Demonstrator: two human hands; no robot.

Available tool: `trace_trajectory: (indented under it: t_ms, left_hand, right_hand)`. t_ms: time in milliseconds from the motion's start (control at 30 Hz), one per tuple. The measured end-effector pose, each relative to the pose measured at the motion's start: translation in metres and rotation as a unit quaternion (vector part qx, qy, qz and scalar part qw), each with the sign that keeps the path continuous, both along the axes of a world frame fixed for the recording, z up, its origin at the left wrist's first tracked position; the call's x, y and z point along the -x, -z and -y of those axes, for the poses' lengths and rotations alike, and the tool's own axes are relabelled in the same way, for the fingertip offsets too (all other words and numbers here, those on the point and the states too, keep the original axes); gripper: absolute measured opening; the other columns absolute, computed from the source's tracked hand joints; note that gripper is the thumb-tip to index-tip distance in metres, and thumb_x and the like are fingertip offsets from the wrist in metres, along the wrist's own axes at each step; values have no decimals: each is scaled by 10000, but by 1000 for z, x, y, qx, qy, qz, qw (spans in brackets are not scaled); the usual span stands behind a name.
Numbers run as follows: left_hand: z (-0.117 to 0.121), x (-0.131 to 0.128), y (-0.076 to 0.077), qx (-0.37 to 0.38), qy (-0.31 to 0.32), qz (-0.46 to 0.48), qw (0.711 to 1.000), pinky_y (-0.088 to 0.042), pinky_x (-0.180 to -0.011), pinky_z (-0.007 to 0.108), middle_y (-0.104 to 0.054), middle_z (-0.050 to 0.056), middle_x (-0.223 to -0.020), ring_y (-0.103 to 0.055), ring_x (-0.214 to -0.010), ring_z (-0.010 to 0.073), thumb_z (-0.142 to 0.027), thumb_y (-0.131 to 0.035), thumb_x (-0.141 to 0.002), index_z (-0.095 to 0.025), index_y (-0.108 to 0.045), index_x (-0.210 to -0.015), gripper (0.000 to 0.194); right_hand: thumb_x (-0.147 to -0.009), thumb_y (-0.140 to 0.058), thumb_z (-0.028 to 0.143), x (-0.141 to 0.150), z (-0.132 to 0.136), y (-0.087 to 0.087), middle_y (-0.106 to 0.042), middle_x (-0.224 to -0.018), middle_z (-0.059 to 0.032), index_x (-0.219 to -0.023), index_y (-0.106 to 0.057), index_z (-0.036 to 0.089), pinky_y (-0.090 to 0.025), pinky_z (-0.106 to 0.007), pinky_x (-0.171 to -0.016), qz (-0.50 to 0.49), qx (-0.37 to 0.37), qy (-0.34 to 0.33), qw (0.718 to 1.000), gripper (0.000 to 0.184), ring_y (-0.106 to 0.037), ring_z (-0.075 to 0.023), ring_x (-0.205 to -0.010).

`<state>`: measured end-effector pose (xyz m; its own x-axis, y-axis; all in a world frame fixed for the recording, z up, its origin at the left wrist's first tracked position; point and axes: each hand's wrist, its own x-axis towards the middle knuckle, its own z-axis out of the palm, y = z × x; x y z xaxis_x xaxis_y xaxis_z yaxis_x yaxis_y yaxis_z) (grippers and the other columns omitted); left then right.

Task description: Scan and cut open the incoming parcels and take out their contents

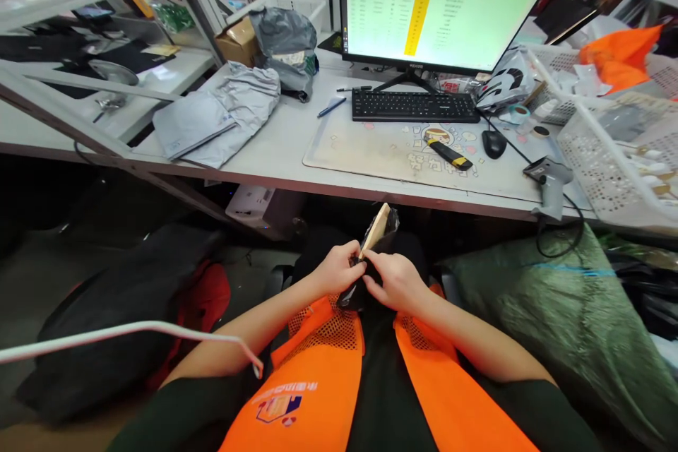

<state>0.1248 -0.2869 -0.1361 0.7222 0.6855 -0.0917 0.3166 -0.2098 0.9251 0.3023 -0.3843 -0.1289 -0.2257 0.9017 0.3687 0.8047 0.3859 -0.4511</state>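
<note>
Both hands meet in my lap below the desk edge. My left hand (pixel 337 270) pinches the side of a small black plastic bag (pixel 356 289). A flat tan card-like piece (pixel 376 229) sticks up out of the bag at a tilt. My right hand (pixel 395 281) grips the bag from the other side, fingers curled around it. I wear an orange mesh vest (pixel 312 381) over dark clothes.
On the desk (pixel 275 148) stand a monitor (pixel 445 0), keyboard (pixel 414 106), mouse (pixel 494 143), a black-and-yellow cutter (pixel 448 153), a barcode scanner (pixel 549 180) and grey mailer bags (pixel 217 116). White baskets (pixel 609 148) sit at right, a green sack (pixel 572 318) below them.
</note>
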Motion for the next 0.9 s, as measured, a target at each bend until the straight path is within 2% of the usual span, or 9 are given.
trace_trajectory:
  t_ms: [133,233,333,400,467,533,633,800,900]
  left_hand:
    - [-7,-10,-38,97,-24,75,992,-281,-541,202,-357,-52,-625,-333,-593,69,-424,-645,-766,-182,-368,-649,386]
    - [-6,-9,-54,158,-5,97,983,-289,-550,197,-393,-37,-642,-347,-602,67,-622,-677,-768,-163,-411,-667,540]
    - [-4,-2,-60,199,29,111,973,-293,-550,189,-389,-42,-654,-338,-602,61,-717,-723,-701,-163,-401,-698,641]
    - [-5,4,-65,188,79,94,975,-299,-552,190,-360,-51,-655,-324,-607,62,-672,-759,-691,-171,-370,-696,634]
    - [-5,9,-73,88,135,50,986,-323,-578,210,-388,-33,-683,-356,-636,79,-550,-751,-754,-161,-400,-670,531]
    - [-5,15,-83,-92,156,22,983,-360,-637,242,-450,10,-750,-426,-713,112,-418,-710,-822,-142,-494,-634,398]
    - [-4,22,-99,-316,159,70,933,-421,-777,298,-543,62,-853,-505,-860,161,-310,-673,-870,-152,-585,-623,306]
    - [3,41,-117,-458,275,87,841,-422,-974,381,-687,40,-866,-605,-957,199,-350,-673,-905,-206,-630,-726,233]
    - [10,49,-120,-497,303,62,811,-412,-969,377,-692,28,-849,-624,-952,197,-391,-653,-932,-207,-627,-777,242]
  right_hand:
    - [-1046,-427,352,0,-2,-16,-671,-981,-103,-1439,-436,64,-423,-364,-694,38,-75,-16,996,487,-618,-219,-805]
    - [-1053,-429,370,-5,-7,-24,-660,-974,-91,-1419,-451,71,-421,-350,-693,10,-122,-34,992,473,-589,-200,-790]
    - [-1052,-431,344,-8,-7,-31,-572,-824,-60,-1102,-616,120,-360,-352,-659,32,-138,-45,989,294,-496,-192,-720]
    - [-1051,-433,303,-10,-6,-34,-509,-775,-56,-838,-594,157,-322,-359,-663,71,-153,-58,984,304,-451,-194,-717]
    - [-1052,-436,274,-12,-5,-38,-523,-816,-72,-753,-561,162,-328,-363,-715,97,-176,-97,975,343,-489,-211,-818]
    - [-1054,-445,264,-14,-6,-42,-552,-862,-76,-742,-558,160,-336,-364,-776,99,-194,-145,965,347,-517,-226,-930]
    - [-1086,-411,302,-15,-8,-52,-508,-750,-37,-687,-507,167,-302,-363,-763,88,-198,-174,961,432,-480,-185,-787]
    - [-1115,-314,550,-19,-5,-73,-394,-610,7,-622,-433,179,-239,-355,-689,99,-182,-227,952,629,-329,-146,-589]
    - [-1098,-349,596,-22,2,-82,-361,-573,17,-592,-398,176,-234,-349,-671,93,-180,-244,948,659,-310,-140,-565]
